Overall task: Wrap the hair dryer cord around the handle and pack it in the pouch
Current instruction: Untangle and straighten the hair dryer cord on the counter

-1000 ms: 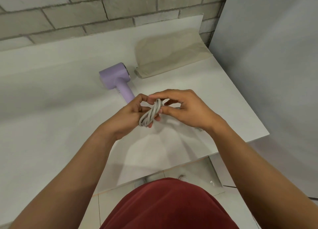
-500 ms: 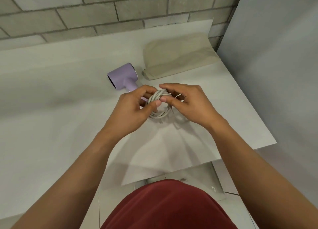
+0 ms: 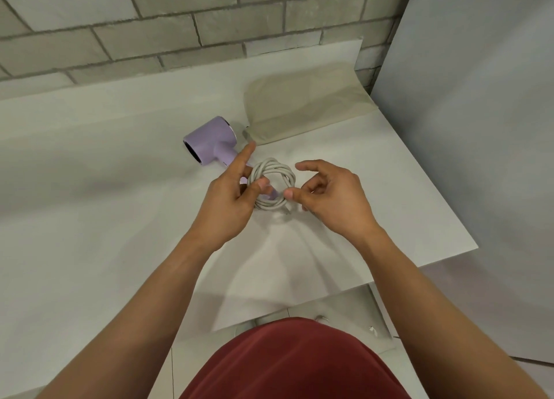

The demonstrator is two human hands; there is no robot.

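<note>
Wearing a dark red garment (image 3: 295, 362) below the white table (image 3: 90, 248), showing bare forearms, no sleeves, rings or watch

The dryer (image 3: 211, 145) is matt lilac plastic, its cord (image 3: 274, 182) smooth grey rubbery sheathing, the pouch (image 3: 305, 105) soft beige cloth, the table (image 3: 105, 188) smooth matt white, the wall (image 3: 180, 24) rough grey brick.

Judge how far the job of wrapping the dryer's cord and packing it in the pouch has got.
Done: the grey cord is gathered into a round coil. In hand: the left hand pinches the coil at the purple hair dryer handle's end; the right hand touches its other side, fingers loose. Left: the beige pouch lies flat on the table, nothing packed yet.
</note>
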